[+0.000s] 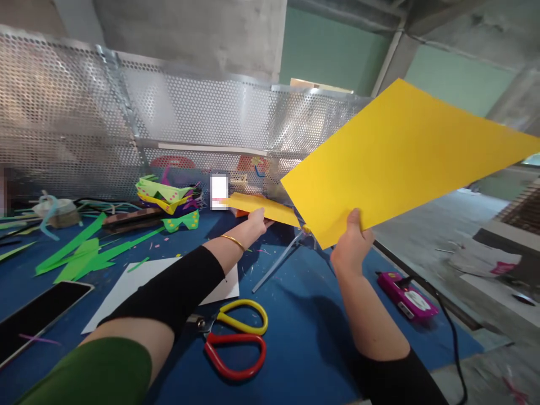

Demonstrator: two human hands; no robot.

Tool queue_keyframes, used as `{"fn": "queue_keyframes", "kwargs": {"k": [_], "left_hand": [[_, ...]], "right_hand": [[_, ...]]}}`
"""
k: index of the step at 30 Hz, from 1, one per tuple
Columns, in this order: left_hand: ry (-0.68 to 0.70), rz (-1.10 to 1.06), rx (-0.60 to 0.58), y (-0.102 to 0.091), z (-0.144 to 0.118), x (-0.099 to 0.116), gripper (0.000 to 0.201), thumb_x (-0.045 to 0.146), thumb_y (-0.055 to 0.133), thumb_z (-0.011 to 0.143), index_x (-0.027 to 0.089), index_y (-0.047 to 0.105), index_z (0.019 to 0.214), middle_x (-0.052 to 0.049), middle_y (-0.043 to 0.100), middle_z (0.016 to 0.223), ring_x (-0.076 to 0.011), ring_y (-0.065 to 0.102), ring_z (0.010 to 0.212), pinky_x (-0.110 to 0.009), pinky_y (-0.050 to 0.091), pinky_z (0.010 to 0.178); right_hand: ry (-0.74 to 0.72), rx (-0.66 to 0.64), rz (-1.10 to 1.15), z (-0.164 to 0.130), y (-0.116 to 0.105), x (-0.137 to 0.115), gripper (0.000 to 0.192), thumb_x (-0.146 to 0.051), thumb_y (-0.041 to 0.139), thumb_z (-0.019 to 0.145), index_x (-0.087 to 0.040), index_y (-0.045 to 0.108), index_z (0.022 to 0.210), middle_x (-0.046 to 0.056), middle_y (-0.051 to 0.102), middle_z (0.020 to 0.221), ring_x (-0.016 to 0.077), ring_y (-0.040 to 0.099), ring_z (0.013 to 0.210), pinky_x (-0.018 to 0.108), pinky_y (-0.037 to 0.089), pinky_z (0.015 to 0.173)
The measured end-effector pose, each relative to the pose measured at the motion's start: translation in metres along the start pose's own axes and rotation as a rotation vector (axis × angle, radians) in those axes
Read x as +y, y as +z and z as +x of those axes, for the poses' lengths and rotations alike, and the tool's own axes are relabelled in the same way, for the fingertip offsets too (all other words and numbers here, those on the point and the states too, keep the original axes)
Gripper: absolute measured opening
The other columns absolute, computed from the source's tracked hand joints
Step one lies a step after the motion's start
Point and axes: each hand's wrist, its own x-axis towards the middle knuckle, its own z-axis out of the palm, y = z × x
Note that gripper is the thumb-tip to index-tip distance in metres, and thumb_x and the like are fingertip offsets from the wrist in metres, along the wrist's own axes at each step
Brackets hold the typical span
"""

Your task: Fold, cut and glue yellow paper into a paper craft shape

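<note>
My right hand [353,244] grips the lower edge of a large yellow sheet of paper [392,163], thumb on the near face, and the sheet is raised off the table. Further back, my left hand [258,220] is closed on a second yellow sheet [270,209], which lies nearly flat at the back of the table; the fingers beneath it are partly hidden. Below my left forearm lie scissors [236,339] with one yellow and one red handle, their blades hidden by the arm. White paper [223,287] lies partly under that arm.
On the blue table [295,349] are green paper scraps [84,259], stacked paper glasses [164,194], a phone [42,315] at left and a purple power strip [407,295] with a black cord at right. A perforated metal screen [202,107] borders the back.
</note>
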Motion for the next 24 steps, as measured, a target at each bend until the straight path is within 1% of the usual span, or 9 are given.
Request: {"fn": "queue_keyframes", "kwargs": {"k": [3, 7, 10, 12, 16, 19, 21, 23, 24], "left_hand": [[-0.15, 0.081, 0.051, -0.006, 0.002, 0.0, 0.035, 0.034, 0.059, 0.092, 0.017, 0.056, 0.123, -0.01, 0.059, 0.124, -0.0237, 0.061, 0.103, -0.044, 0.053, 0.085], [-0.332, 0.184, 0.025, -0.023, -0.005, 0.009, 0.036, 0.034, 0.059, 0.092, 0.017, 0.056, 0.123, -0.011, 0.059, 0.123, -0.0238, 0.061, 0.103, -0.045, 0.054, 0.085], [-0.417, 0.251, 0.014, -0.04, -0.01, 0.015, 0.036, 0.035, 0.059, 0.092, 0.017, 0.056, 0.123, -0.011, 0.059, 0.123, -0.0238, 0.061, 0.103, -0.044, 0.054, 0.084], [-0.434, 0.283, 0.019, -0.048, -0.012, 0.016, 0.035, 0.034, 0.059, 0.092, 0.017, 0.056, 0.123, -0.011, 0.059, 0.123, -0.0237, 0.061, 0.103, -0.044, 0.054, 0.084], [-0.378, 0.328, 0.036, -0.053, -0.011, 0.014, 0.036, 0.034, 0.059, 0.092, 0.017, 0.056, 0.123, -0.01, 0.059, 0.123, -0.0238, 0.061, 0.103, -0.045, 0.054, 0.085], [-0.29, 0.358, 0.024, -0.045, -0.013, 0.014, 0.036, 0.034, 0.058, 0.092, 0.017, 0.056, 0.124, -0.01, 0.058, 0.124, -0.0235, 0.061, 0.103, -0.045, 0.054, 0.085], [-0.219, 0.383, 0.007, -0.04, -0.018, 0.02, 0.034, 0.031, 0.06, 0.091, 0.016, 0.057, 0.121, -0.011, 0.061, 0.12, -0.0241, 0.062, 0.101, -0.043, 0.054, 0.083], [-0.138, 0.413, -0.009, -0.039, -0.028, 0.03, 0.029, 0.016, 0.066, 0.084, 0.016, 0.063, 0.112, -0.015, 0.067, 0.108, -0.0274, 0.065, 0.099, -0.038, 0.055, 0.077], [-0.09, 0.43, -0.015, -0.04, -0.035, 0.036, 0.028, 0.011, 0.068, 0.08, 0.017, 0.066, 0.107, -0.015, 0.07, 0.102, -0.0283, 0.066, 0.098, -0.036, 0.055, 0.074]], "right_hand": [[-0.016, -0.028, -0.013, -0.004, 0.001, -0.002, 0.038, -0.048, 0.065, 0.08, -0.013, 0.065, 0.095, 0.008, 0.072, 0.088, 0.0226, 0.07, 0.084, 0.035, 0.059, 0.069], [-0.011, -0.041, -0.009, -0.007, 0.002, -0.003, 0.037, -0.047, 0.064, 0.08, -0.014, 0.065, 0.096, 0.008, 0.072, 0.089, 0.0224, 0.07, 0.083, 0.035, 0.059, 0.069], [-0.013, -0.057, -0.007, -0.008, 0.002, -0.003, 0.036, -0.047, 0.063, 0.08, -0.014, 0.066, 0.095, 0.008, 0.072, 0.09, 0.0221, 0.069, 0.081, 0.036, 0.059, 0.068], [-0.022, -0.063, -0.013, -0.009, 0.002, -0.002, 0.035, -0.047, 0.063, 0.08, -0.014, 0.067, 0.094, 0.008, 0.072, 0.089, 0.0221, 0.069, 0.081, 0.036, 0.059, 0.068], [-0.041, -0.065, -0.042, -0.012, 0.002, 0.0, 0.036, -0.047, 0.063, 0.08, -0.013, 0.067, 0.089, 0.008, 0.072, 0.085, 0.0217, 0.069, 0.077, 0.036, 0.058, 0.067], [-0.062, -0.085, -0.051, -0.014, 0.002, 0.003, 0.037, -0.048, 0.063, 0.08, -0.012, 0.068, 0.086, 0.007, 0.072, 0.082, 0.0212, 0.068, 0.075, 0.035, 0.057, 0.068], [-0.072, -0.098, -0.046, -0.014, 0.002, 0.005, 0.036, -0.047, 0.064, 0.08, -0.011, 0.068, 0.085, 0.007, 0.072, 0.08, 0.0209, 0.068, 0.074, 0.036, 0.057, 0.07], [-0.073, -0.111, -0.039, -0.014, 0.002, 0.006, 0.036, -0.047, 0.065, 0.079, -0.011, 0.068, 0.085, 0.007, 0.072, 0.08, 0.0211, 0.068, 0.074, 0.036, 0.057, 0.071], [-0.072, -0.119, -0.032, -0.015, 0.002, 0.006, 0.036, -0.047, 0.065, 0.079, -0.011, 0.068, 0.086, 0.007, 0.072, 0.081, 0.0214, 0.068, 0.075, 0.037, 0.057, 0.072]]}}
